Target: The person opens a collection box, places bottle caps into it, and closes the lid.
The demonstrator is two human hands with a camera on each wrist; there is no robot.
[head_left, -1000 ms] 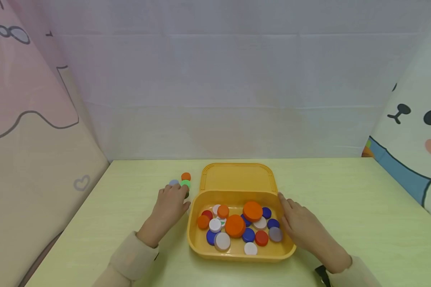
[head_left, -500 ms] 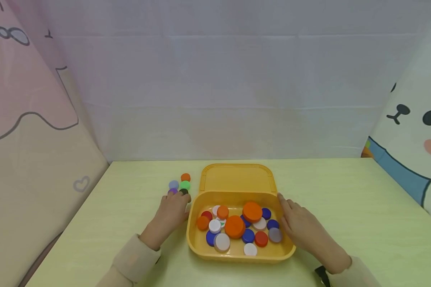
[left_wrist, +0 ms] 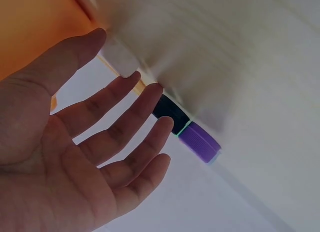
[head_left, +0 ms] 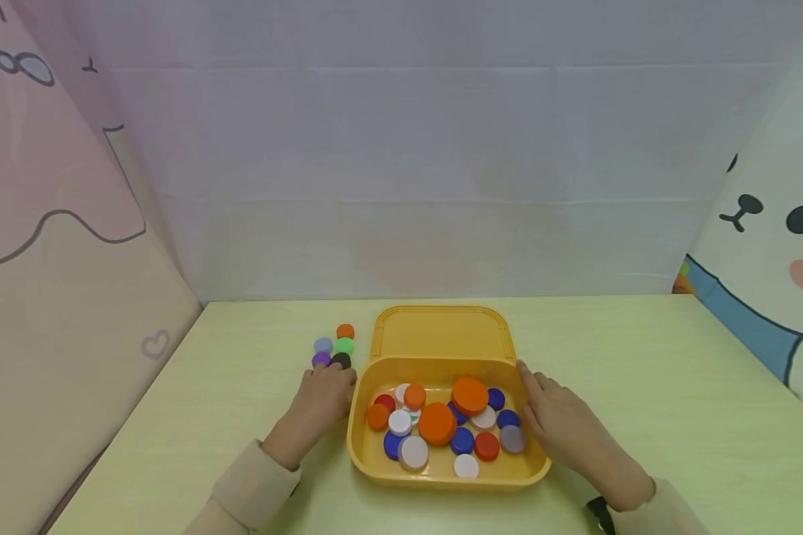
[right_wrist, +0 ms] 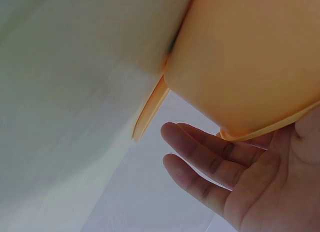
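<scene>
My left hand, fingers gently bent, is just left of the yellow box in the head view. In the left wrist view a pale bottle cap sits between the tips of thumb and index finger, seemingly pinched. The middle fingertip is by a black bottle cap, with a purple bottle cap beyond it. My right hand rests its straight fingers along the right wall of the open yellow box. Many orange, blue, white, red and grey caps, including a large orange cap, lie inside.
Past the left hand lie a green cap, a lavender cap and an orange cap. The box's lid lies folded back on the pale table. A white cloth hangs behind.
My left hand has drawn back toward me from the green and black caps, which uncovers the purple and black ones. The right hand and the box have stayed in place.
</scene>
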